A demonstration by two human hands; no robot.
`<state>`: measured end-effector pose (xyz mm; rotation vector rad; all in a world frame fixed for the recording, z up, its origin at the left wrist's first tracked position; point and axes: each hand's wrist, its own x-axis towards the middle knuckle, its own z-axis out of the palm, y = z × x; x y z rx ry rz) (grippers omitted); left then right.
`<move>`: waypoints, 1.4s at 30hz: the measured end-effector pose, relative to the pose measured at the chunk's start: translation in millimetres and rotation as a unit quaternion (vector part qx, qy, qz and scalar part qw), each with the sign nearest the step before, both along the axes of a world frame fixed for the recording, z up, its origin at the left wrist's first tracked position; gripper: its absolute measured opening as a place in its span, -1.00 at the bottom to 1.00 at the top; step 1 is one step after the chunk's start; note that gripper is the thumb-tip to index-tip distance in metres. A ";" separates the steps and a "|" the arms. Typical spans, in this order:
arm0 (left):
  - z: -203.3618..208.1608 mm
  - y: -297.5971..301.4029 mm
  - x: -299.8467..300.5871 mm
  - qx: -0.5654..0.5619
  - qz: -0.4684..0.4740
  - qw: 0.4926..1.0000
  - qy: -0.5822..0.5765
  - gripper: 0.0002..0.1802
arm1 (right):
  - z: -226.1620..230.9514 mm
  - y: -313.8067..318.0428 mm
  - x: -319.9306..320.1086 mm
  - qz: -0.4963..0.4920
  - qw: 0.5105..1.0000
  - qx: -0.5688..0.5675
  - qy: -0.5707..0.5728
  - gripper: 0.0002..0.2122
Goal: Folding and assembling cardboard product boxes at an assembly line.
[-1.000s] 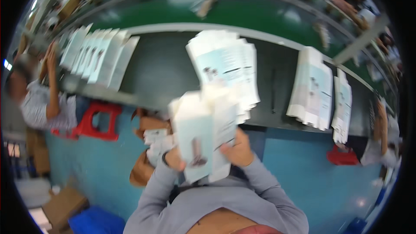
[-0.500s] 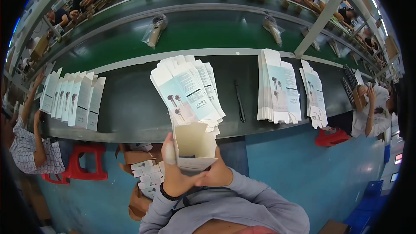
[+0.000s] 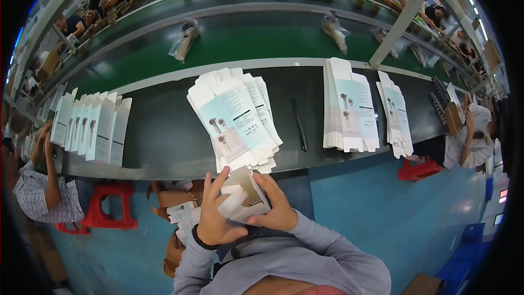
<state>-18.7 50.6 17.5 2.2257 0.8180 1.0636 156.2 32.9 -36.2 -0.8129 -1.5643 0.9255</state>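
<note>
A white folding carton [image 3: 262, 209], its upper end uncovered, is at the near edge of the table in front of me. My right hand [image 3: 278, 210] grips it, fingers along the right wall and thumb on the near side. Beside its left wall, my left hand [image 3: 215, 221] is open, with fingers and thumb spread apart. A blurred white patch [image 3: 233, 201] lies at the left fingers; I cannot tell whether it is a finger wrap or a flap. Just beyond, a fanned stack of flat printed cartons [image 3: 234, 123] lies on the dark table [image 3: 158, 131].
Standing folded cartons [image 3: 98, 128] line the left side. Flat carton stacks [image 3: 349, 106] and a black pen [image 3: 300, 125] lie to the right. A green conveyor [image 3: 256, 38] carries bagged items behind a metal post [image 3: 406, 19]. Red stools [image 3: 112, 207] and co-workers are at both sides.
My hands have come apart from below the carton. The left has spread its fingers along the left wall, while the right has moved up the right wall. The carton sits lower and tilted. Bagged conveyor items shifted left.
</note>
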 end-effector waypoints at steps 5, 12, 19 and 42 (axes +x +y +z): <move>-14.1 4.2 24.2 -0.063 -0.003 0.988 -0.140 -0.48 | -0.1 4.8 -11.3 -0.032 0.995 0.017 0.092 -0.49; -30.2 8.7 29.5 -0.026 0.011 0.971 -0.239 -0.19 | -1.2 12.6 -33.0 -0.039 0.972 0.015 0.231 -0.65; -26.0 9.3 10.0 0.102 0.022 0.988 -0.111 -0.19 | 0.8 16.7 -19.3 -0.031 0.996 0.029 0.083 -0.80; 37.3 -1.4 -44.8 -0.037 -0.004 0.980 0.194 -0.01 | 2.8 30.9 -38.7 0.038 0.984 0.126 -0.122 -0.17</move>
